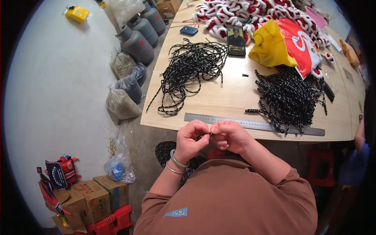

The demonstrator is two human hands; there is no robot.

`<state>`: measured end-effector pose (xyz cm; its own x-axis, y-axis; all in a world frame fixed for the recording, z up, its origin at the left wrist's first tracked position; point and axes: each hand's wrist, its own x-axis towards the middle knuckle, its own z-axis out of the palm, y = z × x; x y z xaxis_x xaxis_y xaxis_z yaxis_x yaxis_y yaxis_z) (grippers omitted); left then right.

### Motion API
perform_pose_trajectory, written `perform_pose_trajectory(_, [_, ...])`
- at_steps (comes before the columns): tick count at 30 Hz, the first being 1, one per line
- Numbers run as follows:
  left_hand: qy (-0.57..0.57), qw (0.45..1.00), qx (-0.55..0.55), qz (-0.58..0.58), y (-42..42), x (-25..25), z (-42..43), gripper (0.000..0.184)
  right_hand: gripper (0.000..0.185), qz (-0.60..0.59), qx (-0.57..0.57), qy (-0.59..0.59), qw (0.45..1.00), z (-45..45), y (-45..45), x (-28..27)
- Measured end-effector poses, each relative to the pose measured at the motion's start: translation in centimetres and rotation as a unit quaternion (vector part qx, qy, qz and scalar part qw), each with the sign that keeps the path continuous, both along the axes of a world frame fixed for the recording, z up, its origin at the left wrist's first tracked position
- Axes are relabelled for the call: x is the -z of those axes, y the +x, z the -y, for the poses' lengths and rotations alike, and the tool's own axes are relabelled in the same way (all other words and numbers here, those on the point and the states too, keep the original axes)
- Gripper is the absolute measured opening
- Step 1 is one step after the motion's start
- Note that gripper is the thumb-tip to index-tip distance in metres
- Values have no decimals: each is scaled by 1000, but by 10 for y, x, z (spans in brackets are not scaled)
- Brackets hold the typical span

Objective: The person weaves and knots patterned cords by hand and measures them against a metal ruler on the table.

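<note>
My left hand (191, 138), with a green bangle (179, 158) and a silver bangle (174, 167) on its wrist, is closed in a pinch just off the table's front edge. Against it, my right hand (232, 135) pinches too, fingertips meeting. Between them shows a small dark piece (211, 134) that looks like the end of a cord; the fingers hide most of it. Directly beyond the hands lies a steel ruler (250, 123). Loose black cord with light flecks (192, 64) is heaped at left, and a bundle of shorter black cords (288, 98) lies at right.
On the wooden table (231, 92) are a phone (236, 40), a small black piece (245, 75), a blue case (188, 30), a yellow and red bag (274, 45) and red-white fluffy trim (239, 13). Gas cylinders (140, 49) and cartons (92, 197) stand left. Another person's arm (359, 137) shows at right.
</note>
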<state>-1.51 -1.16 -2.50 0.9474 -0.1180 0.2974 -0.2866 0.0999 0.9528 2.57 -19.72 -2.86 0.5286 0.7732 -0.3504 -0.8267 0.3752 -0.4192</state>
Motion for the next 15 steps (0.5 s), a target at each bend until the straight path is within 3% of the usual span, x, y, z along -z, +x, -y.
perform_pose_trajectory(3, [114,992,-14,41,0,-6,-8,18,13,78,40,-78,993,0,-5,-15])
perform_pose_trajectory(6, [157,984,-11,79,1,-9,-9,18,12,178,61,-124,974,0,-4,-6])
perform_pose_trajectory(9, [110,994,-1,15,-3,-10,-6,15,9,189,76,-137,969,0,-5,-6])
perform_pose_trajectory(15, [-33,982,34,-184,-7,-10,-5,14,6,402,71,-230,884,0,-4,7])
